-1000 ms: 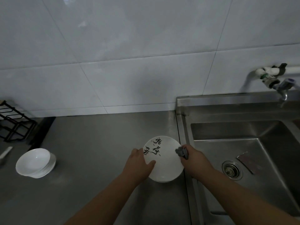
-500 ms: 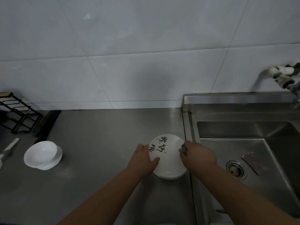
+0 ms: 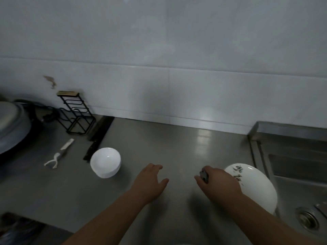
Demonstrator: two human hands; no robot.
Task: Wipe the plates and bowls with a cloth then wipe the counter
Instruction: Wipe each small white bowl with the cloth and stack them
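A white plate (image 3: pixel 256 188) with black brush characters lies on the steel counter (image 3: pixel 177 147) beside the sink. My right hand (image 3: pixel 217 181) hovers at the plate's left edge and grips a small dark grey cloth (image 3: pixel 203 174). My left hand (image 3: pixel 150 181) is over bare counter with fingers relaxed, holding nothing. A stack of white bowls (image 3: pixel 105 162) stands on the counter to the left of my left hand.
The sink (image 3: pixel 300 174) with its drain (image 3: pixel 307 219) is at the right. A black wire rack (image 3: pixel 76 114), a white utensil (image 3: pixel 59 154), a dark strip (image 3: pixel 98 137) and a large pot lid (image 3: pixel 12 124) occupy the left of the counter.
Both hands have let go of the plate, which now lies on the counter. My left hand moved left toward the bowls. The camera turned left.
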